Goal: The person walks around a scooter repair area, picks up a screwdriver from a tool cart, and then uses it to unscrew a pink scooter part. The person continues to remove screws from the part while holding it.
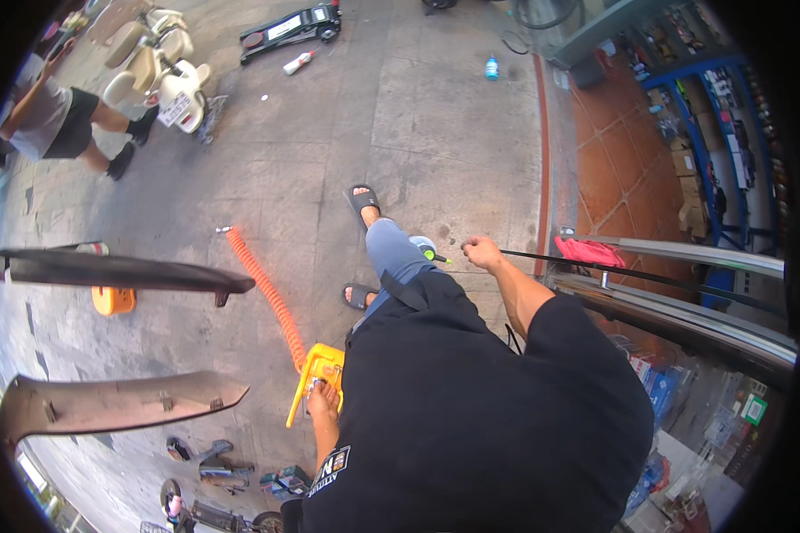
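The big gray floor (453,124) is scuffed, and beside it are orange-brown tiles (631,169) and blue shelves (684,74).

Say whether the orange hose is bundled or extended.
Extended: the coiled hose runs from the yellow piece in the left hand to its metal tip.

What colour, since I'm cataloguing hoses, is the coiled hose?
The coiled hose is orange; it shows in the head view.
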Demonstrator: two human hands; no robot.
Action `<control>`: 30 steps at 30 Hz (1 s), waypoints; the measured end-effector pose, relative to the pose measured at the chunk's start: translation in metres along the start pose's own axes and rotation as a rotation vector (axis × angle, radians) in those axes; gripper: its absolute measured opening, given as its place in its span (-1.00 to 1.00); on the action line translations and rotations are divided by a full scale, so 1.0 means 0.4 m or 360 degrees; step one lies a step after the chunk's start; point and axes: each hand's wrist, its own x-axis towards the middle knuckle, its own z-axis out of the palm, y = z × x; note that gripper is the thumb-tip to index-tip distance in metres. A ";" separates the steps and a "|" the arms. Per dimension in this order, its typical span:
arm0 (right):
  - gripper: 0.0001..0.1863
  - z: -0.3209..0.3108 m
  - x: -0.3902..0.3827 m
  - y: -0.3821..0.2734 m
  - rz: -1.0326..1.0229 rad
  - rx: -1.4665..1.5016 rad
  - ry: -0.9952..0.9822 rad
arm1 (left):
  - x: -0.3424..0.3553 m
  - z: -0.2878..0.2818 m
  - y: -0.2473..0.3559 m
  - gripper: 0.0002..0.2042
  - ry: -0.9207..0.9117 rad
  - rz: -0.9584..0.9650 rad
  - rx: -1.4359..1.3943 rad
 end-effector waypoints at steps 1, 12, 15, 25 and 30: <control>-0.77 -0.007 0.016 -0.015 0.0016 -0.0006 0.0002 | 0.018 -0.004 -0.005 -0.58 0.0008 0.0012 -0.0035; -0.86 -0.195 0.344 -0.059 0.0354 0.0404 -0.0085 | 0.053 0.311 0.181 -0.61 0.0081 0.0056 0.0387; -0.85 -0.313 0.470 -0.006 0.0386 0.0391 0.0059 | -0.025 0.540 0.295 -0.63 0.0070 0.0098 0.0561; -0.67 -0.692 0.670 0.136 0.0500 0.0899 0.0523 | -0.127 1.136 0.586 -0.68 0.0078 0.0308 0.1055; -0.76 -0.700 0.652 0.195 0.0619 0.0785 0.0491 | -0.141 1.355 0.691 -0.70 0.0054 0.0435 0.1172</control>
